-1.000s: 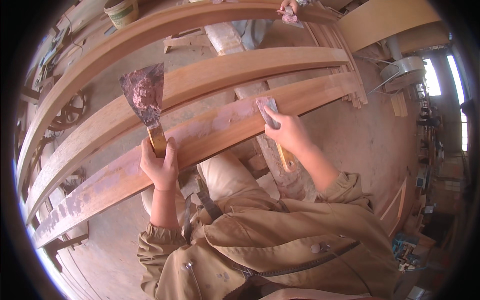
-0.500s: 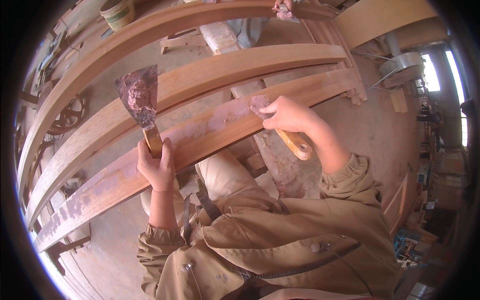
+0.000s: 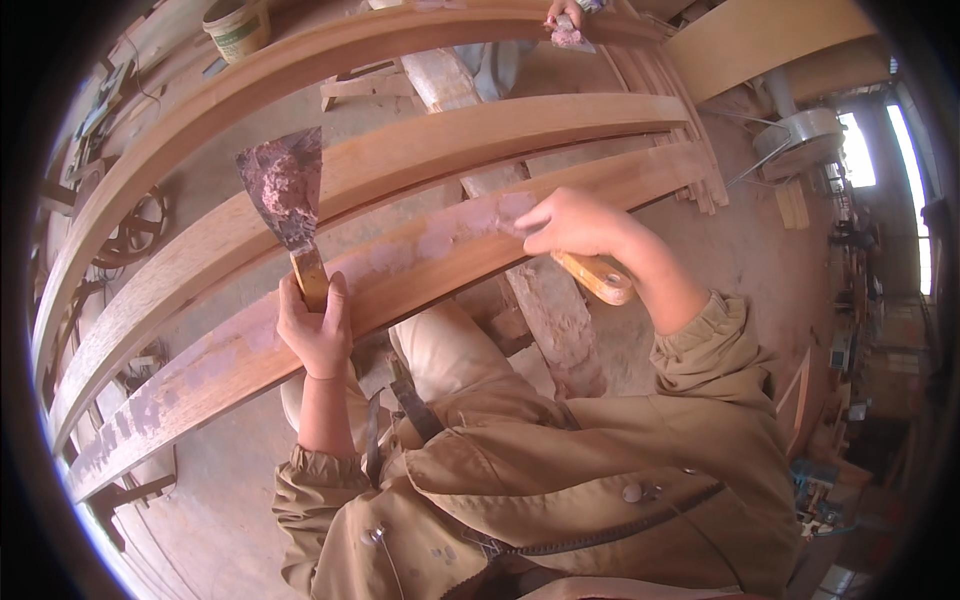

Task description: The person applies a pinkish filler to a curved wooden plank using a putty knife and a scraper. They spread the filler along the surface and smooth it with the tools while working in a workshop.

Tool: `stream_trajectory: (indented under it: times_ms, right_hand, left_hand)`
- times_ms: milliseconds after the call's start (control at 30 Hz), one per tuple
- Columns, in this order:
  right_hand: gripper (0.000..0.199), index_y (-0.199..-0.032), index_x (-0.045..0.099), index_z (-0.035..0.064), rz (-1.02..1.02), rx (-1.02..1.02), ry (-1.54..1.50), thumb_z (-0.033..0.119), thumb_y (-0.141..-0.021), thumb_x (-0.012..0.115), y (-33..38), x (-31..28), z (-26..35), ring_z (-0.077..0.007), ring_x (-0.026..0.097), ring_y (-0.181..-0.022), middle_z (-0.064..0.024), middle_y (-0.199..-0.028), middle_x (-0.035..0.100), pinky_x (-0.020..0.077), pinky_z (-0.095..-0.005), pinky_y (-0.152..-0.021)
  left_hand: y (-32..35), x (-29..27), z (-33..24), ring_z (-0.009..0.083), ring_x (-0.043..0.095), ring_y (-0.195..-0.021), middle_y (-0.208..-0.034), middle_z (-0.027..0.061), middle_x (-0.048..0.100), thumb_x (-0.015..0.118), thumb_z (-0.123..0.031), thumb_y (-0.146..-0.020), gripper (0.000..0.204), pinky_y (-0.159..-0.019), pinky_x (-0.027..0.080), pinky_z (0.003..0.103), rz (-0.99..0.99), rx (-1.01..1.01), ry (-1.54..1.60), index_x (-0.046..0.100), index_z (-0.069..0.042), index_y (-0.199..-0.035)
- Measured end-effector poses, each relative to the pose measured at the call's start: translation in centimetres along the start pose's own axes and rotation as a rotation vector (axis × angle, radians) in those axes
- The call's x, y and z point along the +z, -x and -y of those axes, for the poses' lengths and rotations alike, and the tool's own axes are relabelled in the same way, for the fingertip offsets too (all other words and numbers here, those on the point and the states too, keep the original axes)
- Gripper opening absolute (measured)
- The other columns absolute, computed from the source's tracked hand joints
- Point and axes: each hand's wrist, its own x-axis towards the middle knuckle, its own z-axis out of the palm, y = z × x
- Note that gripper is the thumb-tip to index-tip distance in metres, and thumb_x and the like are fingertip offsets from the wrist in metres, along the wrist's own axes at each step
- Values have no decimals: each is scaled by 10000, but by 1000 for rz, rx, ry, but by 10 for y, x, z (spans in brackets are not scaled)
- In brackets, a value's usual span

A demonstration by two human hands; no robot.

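My left hand (image 3: 316, 322) is closed round the wooden handle of a wide putty knife (image 3: 281, 190), held blade up. A lump of pinkish filler (image 3: 290, 192) lies on that blade. On the right, my right hand (image 3: 580, 225) grips a second putty knife by its yellowish wooden handle (image 3: 600, 280); its blade is mostly hidden by my fingers at the board's face. The nearest wooden board (image 3: 440, 270) runs across in front of me, with smeared pinkish-purple filler patches (image 3: 437, 240) along its upper part and darker spots at the left end.
Two more long boards lie beyond, a middle board (image 3: 400, 140) and a far board (image 3: 290, 60). At the far edge another person's hand (image 3: 566, 14) holds a tool with pink filler. A bucket (image 3: 236, 30) stands at the far left, a spoked wheel (image 3: 135, 225) below it.
My right hand and its putty knife have shifted slightly, the handle swinging a little to the right and up. My left hand stays nearly in place.
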Motion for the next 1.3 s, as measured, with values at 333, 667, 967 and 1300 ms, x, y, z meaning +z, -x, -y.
stream_trajectory:
  times_ms: [333,667,967,1300]
  right_hand:
    - [496,-1190,583,118,-271,18,108,230,-711,641,18,48,-2,-262,630,-683,-210,-743,628,481,-332,-717]
    - [497,-1140,611,40,-70,128,-54,217,-678,659,-9,-1,-11,-156,598,-712,-148,-824,670,465,-279,-710]
    - [492,-1123,623,68,-71,70,-39,242,-664,657,-3,-1,8,-241,648,-805,-182,-960,656,490,-301,-750]
    - [512,-1165,610,169,-42,-8,74,235,-660,650,28,27,-6,-291,642,-754,-192,-891,649,491,-352,-728]
  left_hand:
    - [-1,1,-5,99,443,-529,-599,29,489,685,-211,-788,244,-515,392,241,-51,76,2,527,-26,-808]
    - [-2,0,-8,127,460,-599,-655,54,518,692,-180,-785,236,-587,425,241,4,64,22,539,-13,-852]
    - [-1,0,-7,129,460,-589,-657,58,523,694,-189,-778,248,-581,426,249,25,67,55,534,-13,-845]
    - [0,-2,-4,118,481,-603,-667,57,545,692,-178,-778,245,-590,435,243,12,49,55,545,-8,-873]
